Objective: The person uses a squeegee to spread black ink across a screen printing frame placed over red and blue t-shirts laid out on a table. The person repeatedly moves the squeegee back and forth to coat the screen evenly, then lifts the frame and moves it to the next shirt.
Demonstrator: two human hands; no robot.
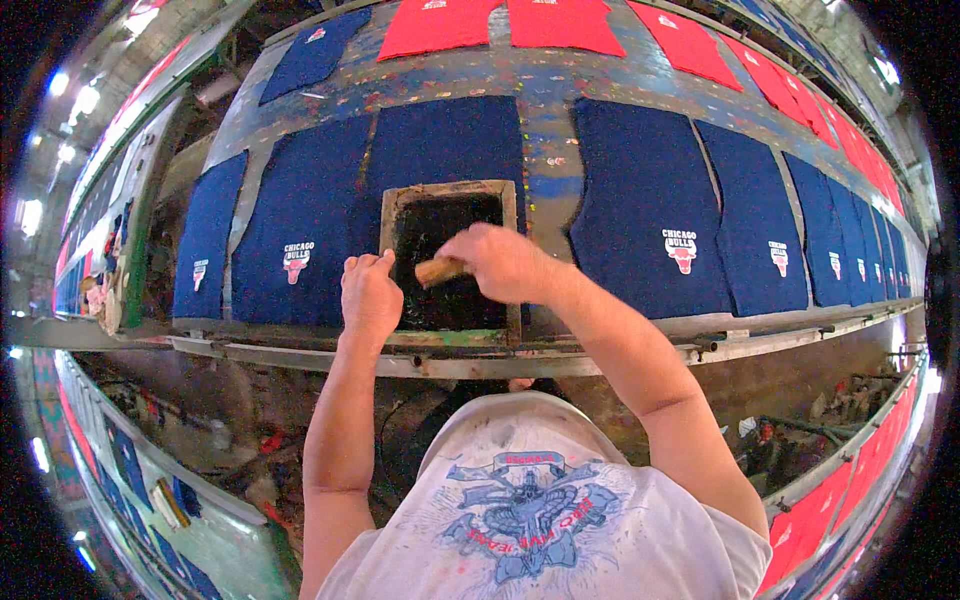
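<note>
A wooden-framed printing screen point(508, 205), its inside dark with ink, lies over a navy fabric panel point(440, 140). My right hand point(490, 260) is closed on a short wooden squeegee point(438, 274) held across the middle of the screen. My left hand point(370, 295) grips the frame's left side, fingers curled at its edge. Navy panels to the left point(300, 190) and right point(645, 180) of the screen bear small white and red prints.
A long printing table point(555, 185) runs across the view, with red fabric panels point(560, 25) in its far row and a metal rail point(650, 355) along its near edge. Other tables with laid fabric stand at left point(175, 500) and lower right point(820, 510).
</note>
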